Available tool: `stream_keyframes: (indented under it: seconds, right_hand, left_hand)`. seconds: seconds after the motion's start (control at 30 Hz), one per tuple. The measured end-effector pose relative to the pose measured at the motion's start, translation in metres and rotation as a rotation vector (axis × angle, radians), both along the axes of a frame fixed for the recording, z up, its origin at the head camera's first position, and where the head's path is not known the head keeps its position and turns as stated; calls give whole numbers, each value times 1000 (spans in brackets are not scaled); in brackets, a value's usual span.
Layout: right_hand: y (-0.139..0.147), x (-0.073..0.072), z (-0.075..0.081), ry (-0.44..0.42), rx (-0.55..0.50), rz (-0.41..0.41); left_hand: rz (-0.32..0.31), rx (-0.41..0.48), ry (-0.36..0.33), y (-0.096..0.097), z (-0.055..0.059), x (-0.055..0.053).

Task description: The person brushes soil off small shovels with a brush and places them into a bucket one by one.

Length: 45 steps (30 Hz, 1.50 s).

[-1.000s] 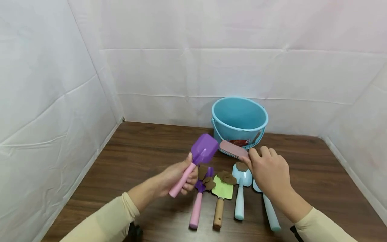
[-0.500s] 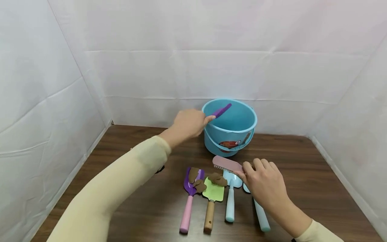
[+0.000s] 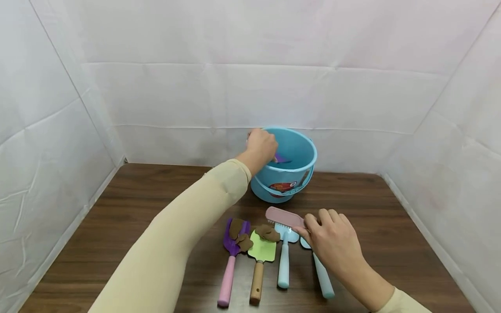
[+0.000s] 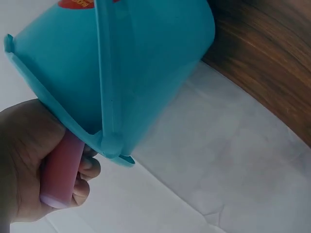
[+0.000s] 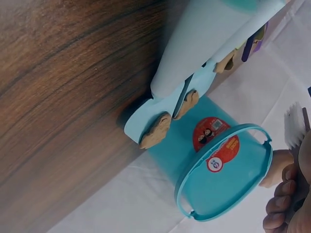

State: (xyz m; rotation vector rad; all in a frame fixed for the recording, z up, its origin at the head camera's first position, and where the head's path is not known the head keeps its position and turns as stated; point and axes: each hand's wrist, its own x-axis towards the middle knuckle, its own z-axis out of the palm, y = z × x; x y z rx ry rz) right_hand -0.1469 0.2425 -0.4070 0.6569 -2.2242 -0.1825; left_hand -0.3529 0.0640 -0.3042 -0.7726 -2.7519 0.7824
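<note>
Your left hand (image 3: 261,146) curls its fingers round the pink handle (image 4: 62,170) of the purple shovel (image 3: 282,159) reaching into the blue bucket (image 3: 270,176), while your right hand (image 3: 332,239) grips the pink brush (image 3: 284,216) above a light-blue shovel (image 3: 284,263).

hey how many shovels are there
5: purple shovel, green shovel, two light-blue shovels on the table; the left hand holds a fifth shovel, blade in the bucket. More may be hidden.

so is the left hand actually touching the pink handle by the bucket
Touching. The left wrist view shows the left hand with its fingers curled round the pink handle.
</note>
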Motion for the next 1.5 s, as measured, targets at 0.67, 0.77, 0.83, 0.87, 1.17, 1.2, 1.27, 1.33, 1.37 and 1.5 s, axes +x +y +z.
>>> stream_keyframes:
  seconds: [0.67,0.77,0.83,0.87,1.17,1.2,1.27,1.33,1.37,1.5]
  right_hand:
    - [-6,-16,5,5,-12,122]
    - [-1,-21,9,-1,-8,124]
    - [2,-25,10,1,-5,120]
    - [3,-26,11,2,-3,118]
    - [-4,-32,9,4,-4,123]
    - [-6,-32,8,7,-6,123]
    - [-8,-31,8,10,-5,115]
    - [-9,-31,9,9,-10,106]
    - [-10,-31,9,3,-12,100]
    - [-11,-28,11,-60,-20,87]
  left_hand:
    - [96,754,-274,-112,-44,103]
    - [112,847,-537,-129,-84,149]
    - [97,841,-655,-132,-106,174]
    - [79,822,-671,-131,-115,184]
    - [-21,715,-555,-115,-146,204]
    - [-18,712,-519,-116,-147,201]
    - [4,717,-446,-122,-149,196]
    - [28,734,-388,-131,-148,192]
    - [39,741,-363,-134,-147,190]
    - [56,770,-311,-145,-138,186]
